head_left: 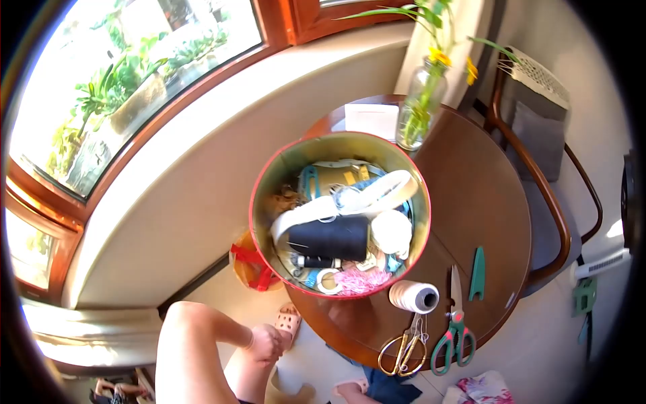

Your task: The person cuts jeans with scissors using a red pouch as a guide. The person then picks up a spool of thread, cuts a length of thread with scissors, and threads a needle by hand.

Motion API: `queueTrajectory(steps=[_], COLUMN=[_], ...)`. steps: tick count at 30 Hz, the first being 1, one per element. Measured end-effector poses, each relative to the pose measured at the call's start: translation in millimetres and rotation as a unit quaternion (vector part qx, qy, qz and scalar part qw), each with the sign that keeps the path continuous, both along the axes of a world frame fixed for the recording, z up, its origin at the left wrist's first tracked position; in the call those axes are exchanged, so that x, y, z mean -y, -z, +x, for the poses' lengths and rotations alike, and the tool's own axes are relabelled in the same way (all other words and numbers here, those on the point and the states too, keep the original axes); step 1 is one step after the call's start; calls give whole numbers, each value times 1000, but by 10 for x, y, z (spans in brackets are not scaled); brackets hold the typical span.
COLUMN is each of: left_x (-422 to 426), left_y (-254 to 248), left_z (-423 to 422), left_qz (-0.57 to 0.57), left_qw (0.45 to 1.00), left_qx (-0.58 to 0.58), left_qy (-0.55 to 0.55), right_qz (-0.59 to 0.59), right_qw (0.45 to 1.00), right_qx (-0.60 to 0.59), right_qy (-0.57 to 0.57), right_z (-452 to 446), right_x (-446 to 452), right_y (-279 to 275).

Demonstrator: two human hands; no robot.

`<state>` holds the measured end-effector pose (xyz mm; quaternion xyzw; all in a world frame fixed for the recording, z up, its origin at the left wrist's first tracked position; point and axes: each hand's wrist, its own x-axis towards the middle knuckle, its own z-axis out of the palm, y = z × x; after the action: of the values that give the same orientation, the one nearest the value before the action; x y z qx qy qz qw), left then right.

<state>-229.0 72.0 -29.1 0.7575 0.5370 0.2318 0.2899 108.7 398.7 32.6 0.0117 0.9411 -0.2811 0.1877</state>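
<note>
My left hand [264, 344] is curled closed beside my lower leg, low in the view, away from the table; nothing shows in its fingers. My right hand is out of view. A round tin [274, 165] with a red rim stands on the table. Inside lie a large black thread cone [328, 239], a white band [303, 217], a white yarn ball [391, 232], pink yarn [363, 281] and a small black spool [317, 261]. In front are a beige thread cone [408, 296], gold-handled scissors [404, 351], green-handled scissors [457, 330] and a green blade sheath [478, 273].
The round brown table [481, 195] also bears a glass vase [420, 111] with yellow flowers and a white box [371, 120]. A wooden-armed chair [538, 141] stands at the right. A red-and-yellow bag [252, 266] sits below the window wall. Pink slippers [289, 321] are on the floor.
</note>
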Motion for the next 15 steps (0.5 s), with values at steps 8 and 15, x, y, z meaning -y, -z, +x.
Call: queueTrajectory(steps=[8, 15], left_x=[48, 284], left_y=[-961, -1656], left_z=[561, 977], left_qz=[-495, -582], left_qw=[804, 744], left_qx=[-68, 21], left_qy=[-321, -327], right_qz=[51, -249], right_qw=[975, 947], right_qx=[209, -2], right_qy=[-50, 202], right_z=[94, -2094], right_x=[870, 771], right_y=[-666, -2965])
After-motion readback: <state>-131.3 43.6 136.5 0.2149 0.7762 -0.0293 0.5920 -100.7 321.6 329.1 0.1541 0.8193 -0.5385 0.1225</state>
